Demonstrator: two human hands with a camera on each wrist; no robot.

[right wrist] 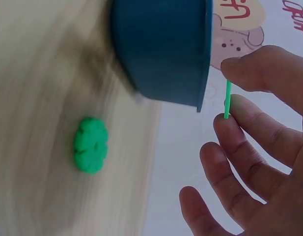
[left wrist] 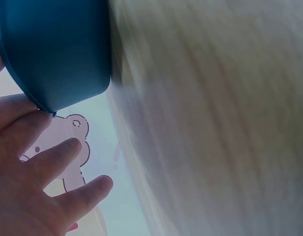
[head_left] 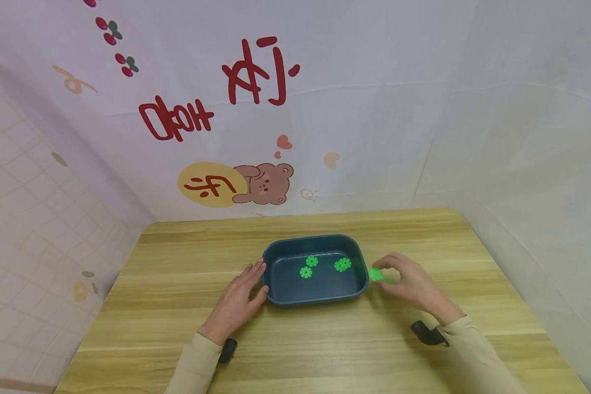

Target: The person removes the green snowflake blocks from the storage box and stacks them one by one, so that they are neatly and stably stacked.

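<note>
A dark blue rectangular box [head_left: 302, 300] stands on the table with several green toothed discs [head_left: 306, 272] lying in it. My left hand [head_left: 236, 301] touches the box's left end with its fingers spread and mostly straight; in the left wrist view, fingertips meet the rim. Just outside the right end, my right hand [head_left: 413, 282] pinches a green snowflake disc [head_left: 375, 274] between thumb and fingers. That disc [right wrist: 228, 100] appears edge-on in the right wrist view, beside the box's rim. Below it, another green piece [right wrist: 91, 145], blurred, lies on the tabletop.
The wood-grain table [head_left: 320, 350] runs back to a white cloth wall [head_left: 374, 120] with a printed bear [head_left: 268, 183] and red characters. More cloth hangs at both sides. A black strap piece [head_left: 428, 332] sits at the right wrist.
</note>
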